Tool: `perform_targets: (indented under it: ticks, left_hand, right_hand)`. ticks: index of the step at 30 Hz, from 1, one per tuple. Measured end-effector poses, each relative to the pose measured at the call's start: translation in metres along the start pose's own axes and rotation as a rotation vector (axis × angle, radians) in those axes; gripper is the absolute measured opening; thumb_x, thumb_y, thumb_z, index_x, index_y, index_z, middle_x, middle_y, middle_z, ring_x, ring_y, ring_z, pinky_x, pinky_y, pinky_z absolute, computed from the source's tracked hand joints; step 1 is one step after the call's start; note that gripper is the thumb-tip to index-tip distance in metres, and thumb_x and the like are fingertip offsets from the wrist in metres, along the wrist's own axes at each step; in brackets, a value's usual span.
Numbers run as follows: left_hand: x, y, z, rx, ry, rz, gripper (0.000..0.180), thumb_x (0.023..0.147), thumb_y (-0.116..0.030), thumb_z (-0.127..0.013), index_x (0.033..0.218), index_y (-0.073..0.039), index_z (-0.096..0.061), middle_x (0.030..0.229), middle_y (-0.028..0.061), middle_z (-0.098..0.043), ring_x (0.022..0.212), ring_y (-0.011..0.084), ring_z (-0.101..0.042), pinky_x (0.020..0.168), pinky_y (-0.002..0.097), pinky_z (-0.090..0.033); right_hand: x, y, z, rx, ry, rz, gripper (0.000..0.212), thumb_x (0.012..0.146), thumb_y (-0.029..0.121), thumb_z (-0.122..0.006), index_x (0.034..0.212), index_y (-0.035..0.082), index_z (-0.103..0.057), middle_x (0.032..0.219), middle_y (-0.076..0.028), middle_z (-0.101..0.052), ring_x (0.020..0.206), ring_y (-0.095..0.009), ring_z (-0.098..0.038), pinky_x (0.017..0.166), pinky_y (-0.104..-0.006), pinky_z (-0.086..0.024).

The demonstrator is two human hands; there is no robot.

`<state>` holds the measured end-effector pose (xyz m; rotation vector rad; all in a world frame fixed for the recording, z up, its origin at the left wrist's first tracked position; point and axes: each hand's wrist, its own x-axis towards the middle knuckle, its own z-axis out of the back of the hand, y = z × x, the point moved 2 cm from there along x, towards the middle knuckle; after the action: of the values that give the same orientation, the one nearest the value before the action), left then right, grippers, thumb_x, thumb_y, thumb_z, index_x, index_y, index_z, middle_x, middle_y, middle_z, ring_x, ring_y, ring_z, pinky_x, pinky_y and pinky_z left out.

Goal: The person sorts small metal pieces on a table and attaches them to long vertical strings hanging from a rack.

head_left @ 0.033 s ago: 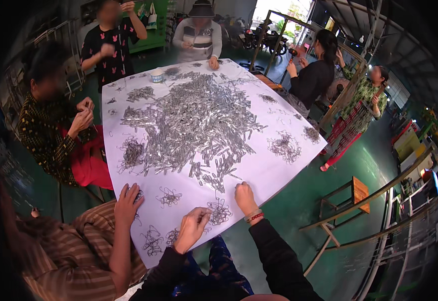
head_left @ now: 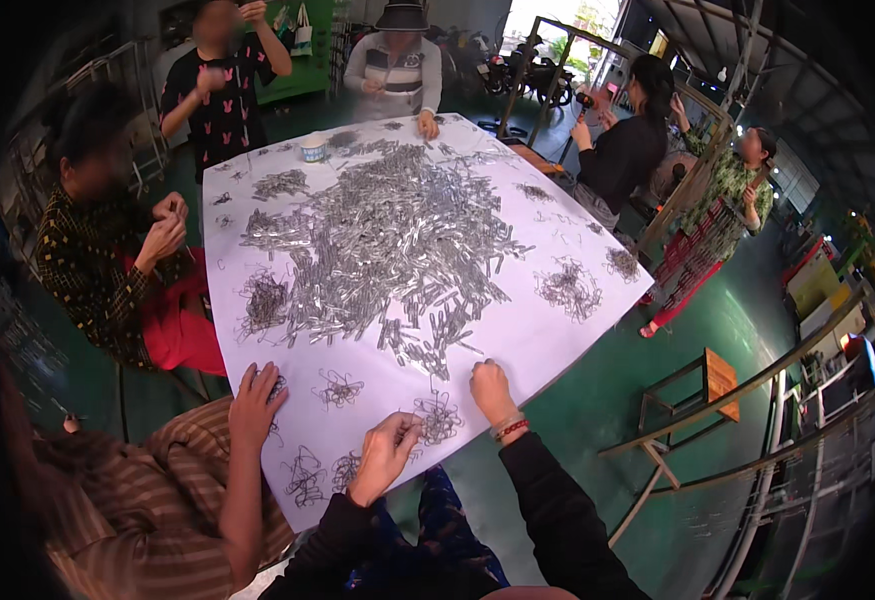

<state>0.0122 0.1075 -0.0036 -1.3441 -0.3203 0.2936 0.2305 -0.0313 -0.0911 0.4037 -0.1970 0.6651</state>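
My left hand [head_left: 385,458] rests over the near edge of the white table, its thumb and fingers pinched together beside a loose pile of thin bent wire hooks [head_left: 439,418]. What it grips, if anything, is too small to make out. To the right of that pile, my right hand [head_left: 494,393] is closed on the tabletop, fingertips hidden under it. A slim metal strip [head_left: 470,348] lies just beyond its knuckles. Farther off, a big heap of flat silvery metal strips [head_left: 397,240] covers the table's middle.
Small wire piles [head_left: 305,478] dot the white tabletop [head_left: 557,345]. At left, a co-worker's hand [head_left: 254,405] lies on the table edge. Other people sit or stand around the table. A paper cup [head_left: 313,148] stands far back; a wooden stool [head_left: 720,385] is at right.
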Motion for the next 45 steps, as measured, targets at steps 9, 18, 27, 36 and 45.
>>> perform_targets:
  ticks: [9, 18, 27, 36, 45]
  left_hand:
    - [-0.015, -0.022, -0.022, -0.427, 0.066, 0.04, 0.017, 0.089, -0.013, -0.058, 0.094, 0.003, -0.059, 0.088, 0.0049, -0.06, 0.083, 0.0096, -0.054, 0.078, 0.0244, -0.043]
    - [-0.051, -0.019, -0.019, -0.519, 0.051, 0.033, 0.014, 0.088, -0.01, -0.058, 0.094, 0.002, -0.06, 0.1, 0.0062, -0.059, 0.098, 0.0147, -0.054, 0.09, 0.0288, -0.041]
    - [-0.059, 0.004, -0.013, -0.487, 0.023, 0.073, 0.016, 0.088, -0.011, -0.058, 0.099, 0.001, -0.061, 0.098, 0.0058, -0.06, 0.096, 0.0148, -0.054, 0.088, 0.0287, -0.042]
    - [-0.049, 0.008, -0.006, -0.614, 0.043, 0.137, 0.013, 0.089, -0.013, -0.058, 0.096, -0.003, -0.062, 0.101, 0.0052, -0.061, 0.098, 0.0146, -0.055, 0.091, 0.0301, -0.042]
    - [-0.049, 0.003, -0.007, -0.567, 0.102, 0.171, 0.012, 0.088, -0.013, -0.059, 0.096, -0.004, -0.061, 0.1, 0.0055, -0.061, 0.098, 0.0142, -0.054, 0.09, 0.0297, -0.042]
  right_hand:
    - [-0.112, 0.109, 0.09, 1.168, -0.025, -0.386, 0.019, 0.081, 0.003, -0.062, 0.098, -0.005, -0.064, 0.082, -0.003, -0.064, 0.071, -0.007, -0.055, 0.063, -0.0205, -0.046]
    - [-0.149, 0.153, 0.103, 1.048, -0.273, -0.298, 0.024, 0.079, -0.001, -0.064, 0.103, -0.003, -0.064, 0.087, -0.006, -0.066, 0.073, -0.008, -0.058, 0.066, -0.0219, -0.048]
    - [-0.156, 0.158, 0.091, 1.057, -0.228, -0.27, 0.021, 0.078, -0.004, -0.064, 0.099, -0.001, -0.066, 0.083, -0.005, -0.064, 0.068, -0.008, -0.057, 0.063, -0.0212, -0.047]
    - [-0.145, 0.142, 0.079, 1.04, -0.152, -0.356, 0.021, 0.077, -0.004, -0.065, 0.097, -0.001, -0.066, 0.08, -0.005, -0.064, 0.069, -0.008, -0.057, 0.063, -0.0214, -0.047]
    - [-0.148, 0.154, 0.096, 0.972, -0.143, -0.181, 0.025, 0.076, -0.006, -0.065, 0.1, 0.002, -0.066, 0.083, -0.006, -0.065, 0.069, -0.01, -0.057, 0.065, -0.0226, -0.047]
